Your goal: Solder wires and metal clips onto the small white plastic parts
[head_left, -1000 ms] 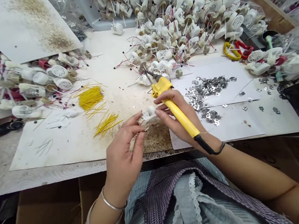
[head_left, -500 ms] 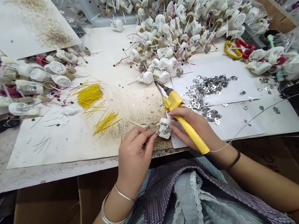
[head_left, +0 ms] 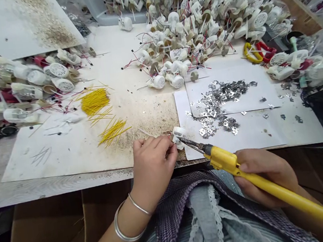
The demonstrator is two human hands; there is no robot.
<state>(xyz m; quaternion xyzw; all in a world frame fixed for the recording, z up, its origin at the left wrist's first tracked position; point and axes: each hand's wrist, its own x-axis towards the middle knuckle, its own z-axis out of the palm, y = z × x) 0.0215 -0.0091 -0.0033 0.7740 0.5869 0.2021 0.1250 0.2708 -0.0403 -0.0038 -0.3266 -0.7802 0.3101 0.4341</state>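
My right hand (head_left: 268, 175) is wrapped round the yellow handle of a soldering iron (head_left: 227, 159). Its dark tip points left and reaches a small white plastic part (head_left: 178, 133) at the table's front edge; whether they touch, I cannot tell. My left hand (head_left: 156, 162) is closed, with thumb and fingertips pinched at the left side of that white part. The fingers cover some of it. Left of this hand lies a small bundle of short yellow wires (head_left: 114, 132), with a larger bundle of yellow wires (head_left: 95, 101) behind it.
A large heap of white plastic assemblies (head_left: 179, 55) with red and black wires fills the back. More assemblies (head_left: 56, 70) lie at the left. Small metal plates (head_left: 225, 90) are scattered over white sheets at the right. Yellow-and-red-handled scissors (head_left: 253, 53) lie behind them.
My right hand has moved right and down and has turned the soldering iron, so its tip now points at the white part. My left hand has shifted slightly right.
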